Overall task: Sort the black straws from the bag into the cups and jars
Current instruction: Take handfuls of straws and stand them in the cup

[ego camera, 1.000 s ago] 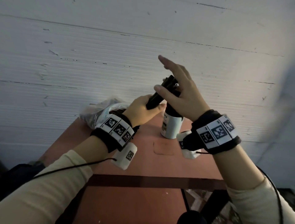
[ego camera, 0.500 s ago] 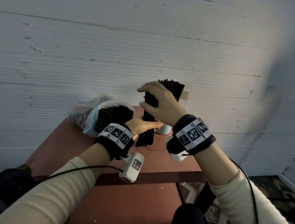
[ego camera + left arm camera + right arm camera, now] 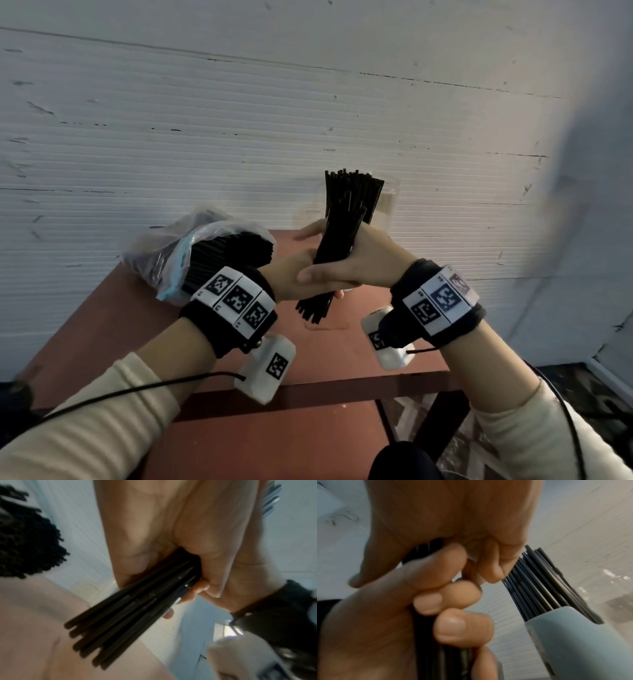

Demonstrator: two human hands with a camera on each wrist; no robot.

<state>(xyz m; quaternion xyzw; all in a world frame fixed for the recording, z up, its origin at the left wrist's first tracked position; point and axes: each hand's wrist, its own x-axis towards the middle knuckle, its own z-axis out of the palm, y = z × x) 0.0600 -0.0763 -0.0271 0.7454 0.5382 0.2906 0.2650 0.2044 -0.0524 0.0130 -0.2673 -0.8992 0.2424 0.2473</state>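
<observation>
A thick bundle of black straws (image 3: 346, 219) stands nearly upright above the far part of the table, and both hands grip its lower half. My left hand (image 3: 291, 274) curls round it from the left. Just above it my right hand (image 3: 370, 260) wraps it, its thumb lying across the left hand. The left wrist view shows the bundle (image 3: 130, 615) fanning out below the fists. A clear plastic bag (image 3: 178, 246) with many more straws lies at the table's far left. In the right wrist view a pale cup (image 3: 573, 642) holds straws (image 3: 539, 588).
The red-brown table (image 3: 137, 325) stands against a white ribbed wall (image 3: 308, 102). A clear jar (image 3: 388, 205) stands behind the held bundle at the table's far edge. Cables run from both wrist cameras. To the right of the table the floor shows.
One second ago the bundle lay tilted over a white cup. It now stands upright. My right hand has slid down from its upper part to just above the left hand.
</observation>
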